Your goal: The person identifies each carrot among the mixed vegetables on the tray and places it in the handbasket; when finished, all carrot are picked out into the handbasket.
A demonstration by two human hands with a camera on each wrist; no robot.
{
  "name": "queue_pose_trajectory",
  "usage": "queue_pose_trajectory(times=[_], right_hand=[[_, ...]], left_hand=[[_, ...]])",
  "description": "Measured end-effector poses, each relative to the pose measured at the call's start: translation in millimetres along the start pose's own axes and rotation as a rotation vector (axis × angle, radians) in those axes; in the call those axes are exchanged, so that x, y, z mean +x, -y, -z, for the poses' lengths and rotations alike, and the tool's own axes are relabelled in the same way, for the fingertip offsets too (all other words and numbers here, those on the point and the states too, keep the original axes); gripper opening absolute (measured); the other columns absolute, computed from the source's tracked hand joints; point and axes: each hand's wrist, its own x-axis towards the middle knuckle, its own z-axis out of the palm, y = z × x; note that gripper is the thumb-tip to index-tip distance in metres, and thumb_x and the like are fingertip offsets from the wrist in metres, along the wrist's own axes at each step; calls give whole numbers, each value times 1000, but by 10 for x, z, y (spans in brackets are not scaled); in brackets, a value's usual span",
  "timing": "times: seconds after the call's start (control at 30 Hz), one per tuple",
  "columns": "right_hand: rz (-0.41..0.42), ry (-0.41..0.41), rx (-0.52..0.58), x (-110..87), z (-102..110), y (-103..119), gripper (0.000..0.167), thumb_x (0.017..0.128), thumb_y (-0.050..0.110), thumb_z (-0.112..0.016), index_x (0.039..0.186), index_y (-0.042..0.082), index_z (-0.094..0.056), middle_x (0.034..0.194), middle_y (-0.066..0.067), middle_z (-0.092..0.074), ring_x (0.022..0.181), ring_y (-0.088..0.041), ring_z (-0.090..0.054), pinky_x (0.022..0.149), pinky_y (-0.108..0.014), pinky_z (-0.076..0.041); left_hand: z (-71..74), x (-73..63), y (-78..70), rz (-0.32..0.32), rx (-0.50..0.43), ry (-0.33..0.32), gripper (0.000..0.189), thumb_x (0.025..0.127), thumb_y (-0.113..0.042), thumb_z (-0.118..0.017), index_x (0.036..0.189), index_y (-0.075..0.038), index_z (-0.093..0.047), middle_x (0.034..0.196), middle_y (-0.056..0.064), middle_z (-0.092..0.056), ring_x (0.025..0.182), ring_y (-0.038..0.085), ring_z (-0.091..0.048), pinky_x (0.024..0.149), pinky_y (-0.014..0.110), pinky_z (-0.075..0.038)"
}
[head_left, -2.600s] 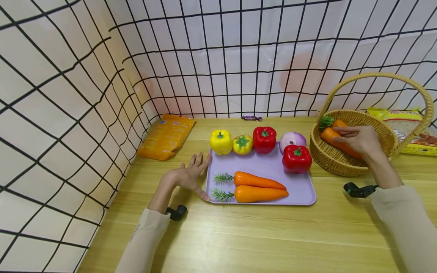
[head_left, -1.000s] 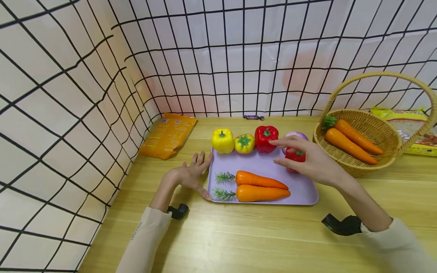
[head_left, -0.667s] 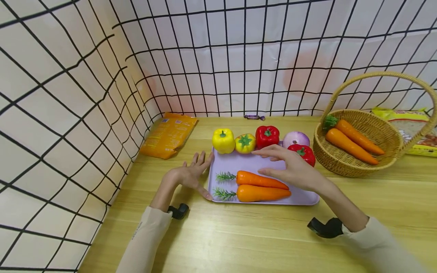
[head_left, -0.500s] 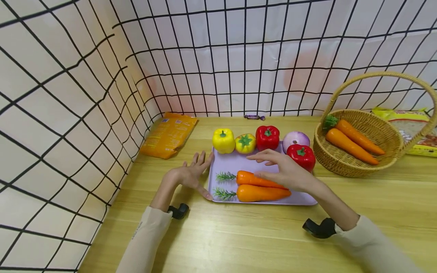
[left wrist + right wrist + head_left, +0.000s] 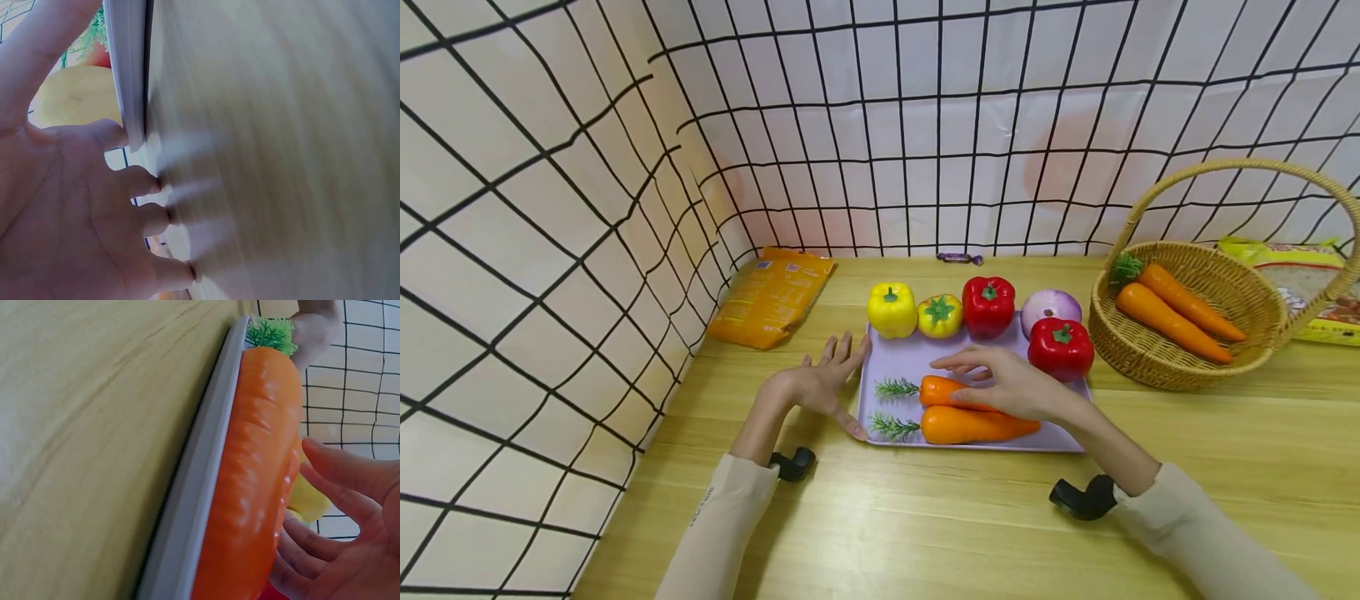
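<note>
Two orange carrots with green tops lie side by side on the lilac tray (image 5: 887,354) in the head view. My right hand (image 5: 1011,383) reaches over the far carrot (image 5: 938,392), its thumb and fingers apart and partly covering it. In the right wrist view, the near carrot (image 5: 256,469) hides much of the far one, so contact there is unclear. The near carrot (image 5: 970,425) lies untouched in front. My left hand (image 5: 812,387) is spread at the tray's left edge, its fingers on the table and its thumb at the near left corner.
Along the tray's back stand a yellow pepper (image 5: 892,310), a yellow fruit with a green star top (image 5: 940,316), a red pepper (image 5: 988,307), a purple onion (image 5: 1051,310) and another red pepper (image 5: 1061,350). A wicker basket (image 5: 1120,358) holds two carrots. An orange packet (image 5: 771,298) lies left.
My right hand has let go of a carrot in the basket and moved left to over the far carrot on the tray. My left hand has stayed at the tray's left edge.
</note>
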Motion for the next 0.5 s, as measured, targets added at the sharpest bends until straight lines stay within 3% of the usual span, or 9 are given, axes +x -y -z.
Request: queue_pose_trajectory(times=[0.17, 0.5], right_hand=[[22, 21, 10, 40, -34, -53, 47, 98, 16, -71, 143, 5, -61, 138, -15, -68, 125, -36, -64, 110, -57, -50], [20, 55, -15, 84, -65, -79, 44, 100, 16, -68, 143, 10, -63, 142, -15, -65, 124, -31, -62, 108, -55, -51]], left_hand=[[-1, -7, -1, 1, 3, 2, 146, 73, -50, -92, 165, -22, 19, 169, 19, 29, 157, 39, 26, 125, 69, 10], [1, -18, -7, 0, 3, 1, 146, 73, -50, -92, 165, -22, 18, 169, 19, 29, 157, 39, 27, 125, 69, 10]])
